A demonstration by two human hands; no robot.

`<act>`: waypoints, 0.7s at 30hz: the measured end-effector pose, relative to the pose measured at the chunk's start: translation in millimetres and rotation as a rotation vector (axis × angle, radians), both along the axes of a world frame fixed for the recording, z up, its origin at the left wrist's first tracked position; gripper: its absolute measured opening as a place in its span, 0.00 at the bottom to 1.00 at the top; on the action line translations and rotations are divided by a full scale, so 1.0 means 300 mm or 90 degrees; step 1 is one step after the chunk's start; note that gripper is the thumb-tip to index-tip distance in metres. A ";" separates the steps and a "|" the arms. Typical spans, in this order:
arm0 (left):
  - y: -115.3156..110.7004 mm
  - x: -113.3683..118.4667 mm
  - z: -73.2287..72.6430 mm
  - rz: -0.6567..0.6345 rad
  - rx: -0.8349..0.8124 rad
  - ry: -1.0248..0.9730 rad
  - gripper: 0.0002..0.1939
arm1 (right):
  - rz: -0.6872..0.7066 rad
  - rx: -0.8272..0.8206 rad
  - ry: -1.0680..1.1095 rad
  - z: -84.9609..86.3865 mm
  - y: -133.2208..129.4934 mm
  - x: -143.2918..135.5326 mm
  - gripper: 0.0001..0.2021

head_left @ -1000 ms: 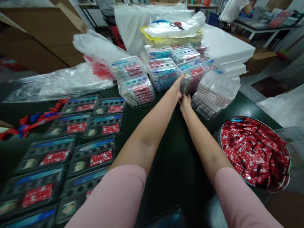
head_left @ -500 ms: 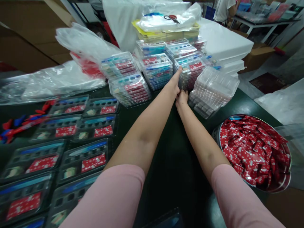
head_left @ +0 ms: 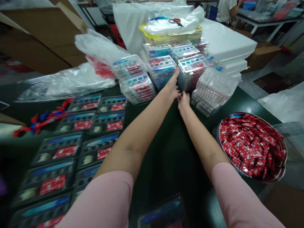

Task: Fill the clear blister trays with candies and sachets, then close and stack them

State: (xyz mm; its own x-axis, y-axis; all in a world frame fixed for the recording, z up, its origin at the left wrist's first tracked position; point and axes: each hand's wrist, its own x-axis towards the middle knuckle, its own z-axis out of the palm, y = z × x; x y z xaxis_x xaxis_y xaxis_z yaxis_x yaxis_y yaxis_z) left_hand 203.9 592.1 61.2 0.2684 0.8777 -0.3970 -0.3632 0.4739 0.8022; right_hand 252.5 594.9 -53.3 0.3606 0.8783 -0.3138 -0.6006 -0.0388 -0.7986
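Both my arms reach to the back of the table. My left hand (head_left: 173, 87) is open, fingers apart, at the front left of a stack of filled clear plastic trays (head_left: 191, 74). Low at the front of that stack is my right hand (head_left: 184, 100), also open, its fingertips by the lowest trays. Whether either hand still touches the stack I cannot tell. More filled tray stacks (head_left: 163, 71) stand left of it. To its right leans a stack of clear trays without visible contents (head_left: 215, 90). The filled trays hold blue pen-like items and red patterned packets.
Filled trays (head_left: 57, 150) lie in rows on the dark green table (head_left: 166, 152) at left, beside red and blue pieces (head_left: 40, 122). A round tin (head_left: 285, 167) of red packets (head_left: 251, 145) stands right. Scissors (head_left: 176, 21) lie on plastic behind. A person (head_left: 224, 11) is in the background.
My left hand has come slightly away from the front of the tray stack, and its fingers have spread. The right hand has shifted slightly. The view has turned a little left.
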 end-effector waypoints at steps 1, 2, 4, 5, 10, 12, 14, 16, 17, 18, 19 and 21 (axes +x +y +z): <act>-0.057 -0.045 0.025 0.021 -0.019 0.008 0.36 | 0.013 -0.035 0.028 0.021 -0.066 -0.020 0.14; -0.130 -0.098 0.060 0.034 -0.030 0.014 0.35 | 0.051 -0.062 0.049 0.042 -0.146 -0.037 0.13; -0.320 -0.223 0.148 0.035 -0.008 0.018 0.27 | 0.211 -0.068 0.043 0.079 -0.340 -0.055 0.12; -0.431 -0.290 0.195 0.043 0.009 0.040 0.21 | 0.312 -0.054 0.011 0.096 -0.448 -0.052 0.13; -1.024 -0.580 0.293 0.147 0.051 0.122 0.14 | 0.592 -0.010 -0.263 0.145 -0.937 0.069 0.18; -1.239 -0.635 0.238 0.224 0.019 0.157 0.13 | 0.584 -0.013 -0.341 0.135 -1.070 0.123 0.18; -1.421 -0.645 0.149 0.275 -0.044 0.162 0.16 | 0.568 -0.017 -0.398 0.110 -1.174 0.157 0.19; -1.567 -0.614 0.056 0.299 -0.107 0.143 0.20 | 0.568 -0.018 -0.449 0.077 -1.258 0.169 0.21; -1.628 -0.587 0.015 0.299 -0.134 0.132 0.21 | 0.571 -0.014 -0.478 0.062 -1.295 0.167 0.22; -1.683 -0.554 -0.019 0.296 -0.153 0.124 0.22 | 0.573 -0.005 -0.512 0.049 -1.329 0.163 0.22; -1.734 -0.520 -0.048 0.292 -0.162 0.119 0.23 | 0.571 0.007 -0.552 0.039 -1.360 0.155 0.23; -1.824 -0.457 -0.087 0.283 -0.163 0.108 0.25 | 0.549 0.037 -0.651 0.026 -1.408 0.136 0.24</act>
State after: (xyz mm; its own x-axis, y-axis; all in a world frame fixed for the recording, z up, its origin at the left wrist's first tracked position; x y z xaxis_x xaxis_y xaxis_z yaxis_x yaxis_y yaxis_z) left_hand 66.8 44.7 35.1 -0.1925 0.7614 -0.6190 -0.4491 0.4925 0.7454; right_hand 293.1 172.3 -45.5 -0.2629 0.9456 -0.1916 0.4630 -0.0506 -0.8849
